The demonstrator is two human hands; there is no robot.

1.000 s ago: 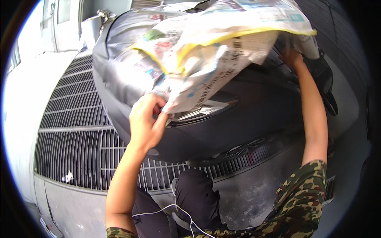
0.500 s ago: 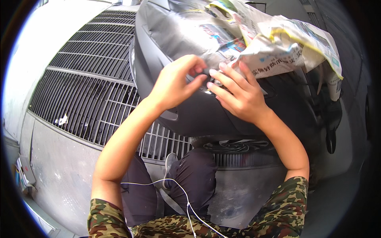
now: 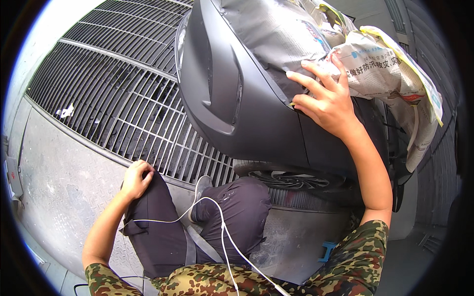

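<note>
A matte dark grey car [image 3: 269, 118] stands in front of me, its upper surface covered with grey sheeting [image 3: 266, 29] and printed newspaper [image 3: 375, 64] edged with yellow tape. My right hand [image 3: 326, 96] lies spread on the edge of this covering, fingertips pressed against it. A small bit of yellow tape [image 3: 292, 104] shows just below those fingers. My left hand [image 3: 138, 180] is lowered to my left knee, its fingers curled; whatever they may hold is hidden.
Under the car's side is a wheel [image 3: 291, 178]. Metal floor grating [image 3: 143, 111] runs along the left, with a white scrap [image 3: 66, 110] on it. A white cable [image 3: 223, 224] hangs across my lap. By my right sleeve lies a blue object [image 3: 327, 251].
My left hand has left the covering's edge and dropped to my knee. My right hand has shifted slightly right, still at the edge. The car now appears farther right in view.
</note>
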